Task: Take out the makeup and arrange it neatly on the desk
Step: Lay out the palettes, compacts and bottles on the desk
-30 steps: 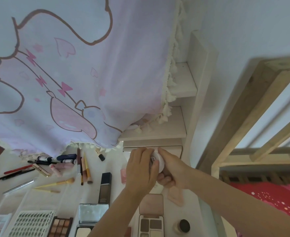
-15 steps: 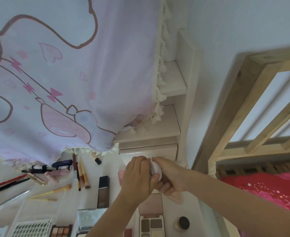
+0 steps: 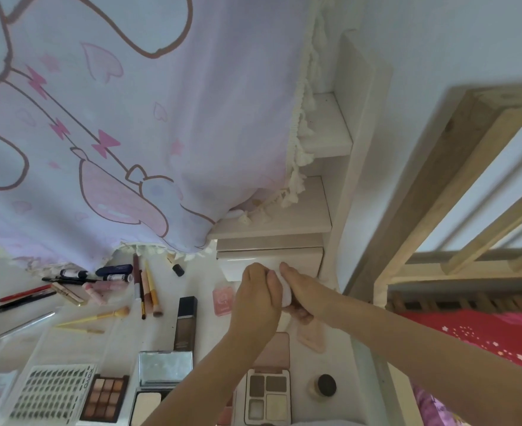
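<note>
Both hands meet over the back right of the white desk (image 3: 69, 342). Between them is a small round white compact (image 3: 286, 292), mostly hidden. My left hand (image 3: 258, 298) covers its left side and my right hand (image 3: 304, 292) grips its right side. Around them lie a pink square case (image 3: 223, 301), a dark foundation bottle (image 3: 186, 322), an open four-pan palette (image 3: 267, 392), a nine-pan eyeshadow palette (image 3: 104, 398), a mirrored compact (image 3: 164, 368), a lash tray (image 3: 53, 392), a small black-lidded jar (image 3: 324, 385), several brushes (image 3: 147, 287) and pencils (image 3: 26, 293).
A pink-and-white cartoon cloth (image 3: 130, 118) with a tassel edge hangs over the shelf unit (image 3: 327, 127) behind the desk. A white drawer box (image 3: 269, 259) sits just behind my hands. A wooden bed frame (image 3: 438, 186) and red bedding (image 3: 484, 333) are at the right.
The view has shifted slightly, so the scene sits further left and lower. My hands stay together on the white compact, with my left hand now covering more of it.
</note>
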The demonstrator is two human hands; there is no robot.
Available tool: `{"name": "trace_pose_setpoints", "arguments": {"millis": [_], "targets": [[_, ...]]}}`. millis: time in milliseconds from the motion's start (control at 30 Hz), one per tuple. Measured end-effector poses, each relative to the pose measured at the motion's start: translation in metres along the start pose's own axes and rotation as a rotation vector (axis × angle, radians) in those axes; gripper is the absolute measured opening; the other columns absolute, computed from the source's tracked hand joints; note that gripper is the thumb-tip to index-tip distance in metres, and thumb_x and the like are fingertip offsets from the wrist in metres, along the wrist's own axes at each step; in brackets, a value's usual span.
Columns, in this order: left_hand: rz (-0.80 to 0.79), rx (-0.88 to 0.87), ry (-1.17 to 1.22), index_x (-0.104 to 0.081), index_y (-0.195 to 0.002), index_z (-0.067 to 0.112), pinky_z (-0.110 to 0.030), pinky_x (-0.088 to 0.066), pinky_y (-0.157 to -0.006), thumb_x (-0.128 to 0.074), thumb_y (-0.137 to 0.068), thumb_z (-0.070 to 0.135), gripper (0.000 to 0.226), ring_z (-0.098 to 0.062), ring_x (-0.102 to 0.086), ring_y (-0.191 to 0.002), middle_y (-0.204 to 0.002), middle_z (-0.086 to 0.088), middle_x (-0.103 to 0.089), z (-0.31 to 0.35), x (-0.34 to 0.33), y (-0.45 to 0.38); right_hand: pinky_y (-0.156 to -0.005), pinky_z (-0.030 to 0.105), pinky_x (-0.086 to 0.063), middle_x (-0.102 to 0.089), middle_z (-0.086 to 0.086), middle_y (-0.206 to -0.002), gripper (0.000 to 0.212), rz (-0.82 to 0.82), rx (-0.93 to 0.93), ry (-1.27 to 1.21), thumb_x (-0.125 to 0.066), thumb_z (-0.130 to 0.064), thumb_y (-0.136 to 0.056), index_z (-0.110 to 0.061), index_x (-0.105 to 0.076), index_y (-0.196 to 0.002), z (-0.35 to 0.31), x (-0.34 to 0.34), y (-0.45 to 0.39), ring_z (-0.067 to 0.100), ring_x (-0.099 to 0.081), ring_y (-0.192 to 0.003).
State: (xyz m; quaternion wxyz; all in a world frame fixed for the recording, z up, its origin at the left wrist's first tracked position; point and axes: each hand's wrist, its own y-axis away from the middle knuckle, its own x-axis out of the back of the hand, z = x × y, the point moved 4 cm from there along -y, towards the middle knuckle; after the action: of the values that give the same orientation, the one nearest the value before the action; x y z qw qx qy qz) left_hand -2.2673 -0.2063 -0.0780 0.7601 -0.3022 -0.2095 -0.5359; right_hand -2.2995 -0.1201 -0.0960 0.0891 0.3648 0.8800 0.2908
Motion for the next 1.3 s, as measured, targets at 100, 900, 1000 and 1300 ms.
{"name": "trace_pose_setpoints", "arguments": {"millis": [100,900,1000,1300], "targets": [[-0.070,0.220,0.193,-0.033,-0.065,0.017,-0.009,-0.035,-0.050,-0.032,-0.097,0.010,0.033,-0.007,-0.035,-0.054,-0.061,0.003,-0.037,-0.012,-0.001,-0.003,-0.054,0.019,-0.030,-0.042,-0.011,-0.046,0.037,0.032,0.183,0.264,-0.014,-0.039,-0.098,-0.018,-0.038,-0.079,-0.008,0.007,0.003,0.001,-0.035,-0.040],[-0.168,1.285,0.760,-0.046,-0.109,0.005,-0.039,-0.049,-0.080,-0.040,-0.094,0.041,0.040,-0.033,-0.057,-0.098,-0.111,-0.020,-0.053,-0.167,0.023,0.027,-0.062,0.022,-0.041,-0.049,0.002,-0.092,0.036,-0.103,0.162,0.375,-0.058,0.001,-0.076,-0.028,-0.036,-0.080,0.030,-0.017,-0.098,0.013,-0.049,-0.073],[-0.350,1.240,0.479,-0.051,-0.092,0.007,-0.035,-0.047,-0.090,-0.037,-0.096,0.037,0.033,-0.026,-0.053,-0.099,-0.107,-0.015,-0.051,-0.172,0.013,0.021,-0.051,0.018,-0.033,-0.044,0.002,-0.085,0.034,-0.171,0.166,0.669,-0.059,-0.005,-0.073,-0.022,-0.035,-0.090,0.040,-0.034,-0.119,0.012,-0.041,-0.069],[-0.498,1.013,0.104,-0.048,-0.119,-0.004,-0.034,-0.045,-0.089,-0.027,-0.099,0.032,0.047,-0.033,-0.056,-0.109,-0.117,-0.023,-0.057,-0.195,-0.016,0.011,-0.084,0.035,-0.046,-0.056,0.008,-0.107,0.033,-0.223,0.225,1.046,-0.060,-0.007,-0.072,-0.013,-0.056,-0.104,0.057,-0.045,-0.147,0.024,-0.050,-0.101]]}}
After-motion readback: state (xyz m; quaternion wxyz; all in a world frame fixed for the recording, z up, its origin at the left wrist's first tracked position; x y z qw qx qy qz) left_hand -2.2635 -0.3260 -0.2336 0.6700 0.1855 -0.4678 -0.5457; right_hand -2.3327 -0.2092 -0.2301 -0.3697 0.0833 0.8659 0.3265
